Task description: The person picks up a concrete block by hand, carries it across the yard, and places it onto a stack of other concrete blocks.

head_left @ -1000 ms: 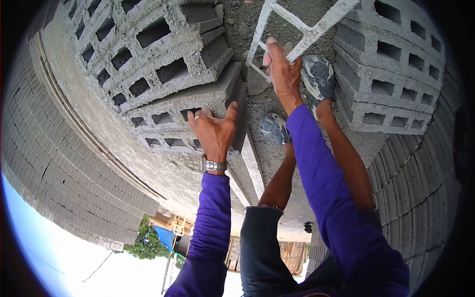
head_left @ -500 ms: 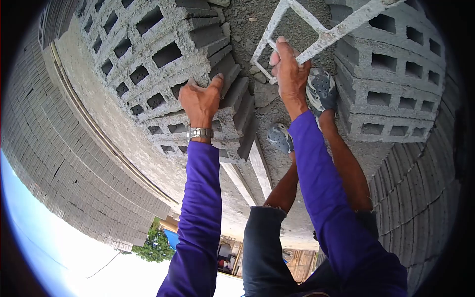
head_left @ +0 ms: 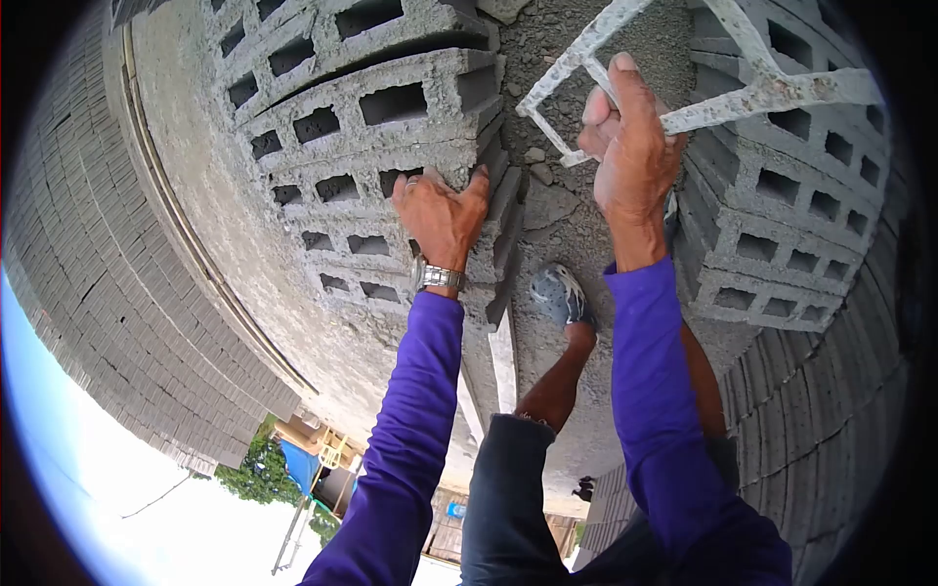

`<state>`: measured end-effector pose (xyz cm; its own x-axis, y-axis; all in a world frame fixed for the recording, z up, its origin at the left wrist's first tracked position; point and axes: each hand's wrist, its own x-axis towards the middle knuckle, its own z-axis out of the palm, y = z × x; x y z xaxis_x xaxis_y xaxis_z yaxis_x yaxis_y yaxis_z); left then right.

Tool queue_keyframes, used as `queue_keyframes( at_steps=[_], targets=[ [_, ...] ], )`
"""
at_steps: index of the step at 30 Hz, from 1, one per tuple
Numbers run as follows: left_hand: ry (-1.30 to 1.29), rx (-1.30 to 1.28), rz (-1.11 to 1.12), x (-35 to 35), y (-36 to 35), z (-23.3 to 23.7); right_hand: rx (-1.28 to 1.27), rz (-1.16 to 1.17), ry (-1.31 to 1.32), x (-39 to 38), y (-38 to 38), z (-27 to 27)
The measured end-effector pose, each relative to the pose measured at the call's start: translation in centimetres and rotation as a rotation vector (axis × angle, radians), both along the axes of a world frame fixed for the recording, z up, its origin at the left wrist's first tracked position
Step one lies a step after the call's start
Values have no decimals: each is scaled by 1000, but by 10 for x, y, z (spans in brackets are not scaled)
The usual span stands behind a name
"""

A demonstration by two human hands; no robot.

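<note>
My left hand (head_left: 442, 217), with a metal watch at the wrist, grips the end of a hollow concrete block (head_left: 430, 117) in the left stack. Its fingers curl into a cavity and the thumb lies along the block's edge. My right hand (head_left: 637, 146) is closed around a bar of a pale metal frame (head_left: 725, 109), crusted with cement. The frame has a small rectangular end and a forked bar reaching right, in front of the right stack. Part of the grip is hidden behind my fingers.
A second stack of hollow blocks (head_left: 782, 244) stands on the right. Between the stacks lies gravelly ground (head_left: 547, 210) with my shoe (head_left: 561, 293) on it. A wooden strip (head_left: 503, 361) lies near the left stack. Long block rows (head_left: 127, 264) run along the far left.
The view has shifted, so both hands and the left stack appear farther right. The metal frame has swung lower on its right side. A dark gap now shows between blocks above my left hand.
</note>
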<state>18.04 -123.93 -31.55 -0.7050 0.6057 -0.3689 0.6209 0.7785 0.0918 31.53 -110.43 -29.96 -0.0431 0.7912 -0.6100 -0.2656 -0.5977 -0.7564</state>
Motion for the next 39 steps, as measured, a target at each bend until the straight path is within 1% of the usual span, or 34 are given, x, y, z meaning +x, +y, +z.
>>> queue_keyframes(
  at_steps=[1,2,3,5,6,8,9,10,11,12,13,14,15,16,17,18,19,20,21,22,23,25,26,28,29,31,32,33,34,35,36,37,38,39],
  targets=[
    [4,36,-12,-1,-3,-2,22,62,33,-3,6,18],
    [28,37,-37,-2,-5,-3,51,55,92,-12,9,35],
    [49,39,-60,-3,-7,-5,119,60,93,-24,11,58],
    [90,107,-83,-2,-12,-10,231,195,155,-41,11,85],
    [63,113,-64,-2,-12,-6,261,252,162,-55,11,99],
    [39,152,10,-2,-16,-1,452,452,147,-85,7,127],
    [43,210,-4,-2,-19,-4,484,503,154,-103,4,143],
    [46,264,-20,-3,-20,-3,525,512,216,-122,-2,161],
    [49,292,27,-3,-21,-4,558,522,278,-141,-9,178],
    [38,322,33,-2,-23,-4,594,604,594,-160,-16,197],
    [26,349,31,-3,-24,-4,605,644,594,-177,-8,184],
    [21,382,20,-3,-26,-4,581,972,789,-200,13,157],
    [17,398,43,-4,-26,-4,531,1298,973,-214,20,134],
    [-17,374,29,-5,-26,-4,1173,1169,331,-225,-15,112],
    [-52,349,13,-6,-26,-4,1706,886,-366,-235,-56,85],
    [-67,513,32,-6,-31,-13,1349,945,-374,-239,-77,56],
    [-77,519,33,-2,-34,-13,987,965,-382,-243,-90,49],
    [-42,581,59,-3,-32,-14,997,959,-386,-244,-87,49],
    [-14,642,89,-3,-31,-12,932,968,-304,-240,-88,63],
    [-81,496,43,-5,-31,-8,852,975,-237,-227,-89,76],
    [-89,505,31,-11,-29,-3,855,964,-252,-218,-84,89],
    [-40,311,-3,-6,-27,-1,714,805,-196,-185,-65,114],
    [-7,317,22,-5,-25,-1,697,772,-224,-163,-56,123],
    [-14,265,-26,-8,-24,2,485,503,-231,-128,-35,130],
    [-6,248,-46,-8,-23,0,474,443,-243,-110,-29,129],
    [-1,211,-86,-9,-20,1,365,152,-371,-73,-18,110],
    [-31,197,-59,-8,-18,1,343,98,-387,-57,-12,93],
    [7,172,-72,-7,-15,-1,212,110,-360,-41,-10,71],
    [-12,138,-75,-5,-14,-3,82,118,-321,-27,-10,48],
    [-19,103,-68,-6,-12,-4,12,124,-317,-17,-9,25],
    [-20,79,-119,-8,-8,-4,-6,122,-323,-10,-8,-7],
    [-56,45,-89,-10,-6,-4,-30,122,-328,-9,-6,-25],
    [-93,6,-53,-10,-6,-2,-21,91,-334,-7,-9,-40],
    [-97,-31,-88,-10,-8,0,-12,71,-340,-13,-8,-40]
  ],
)
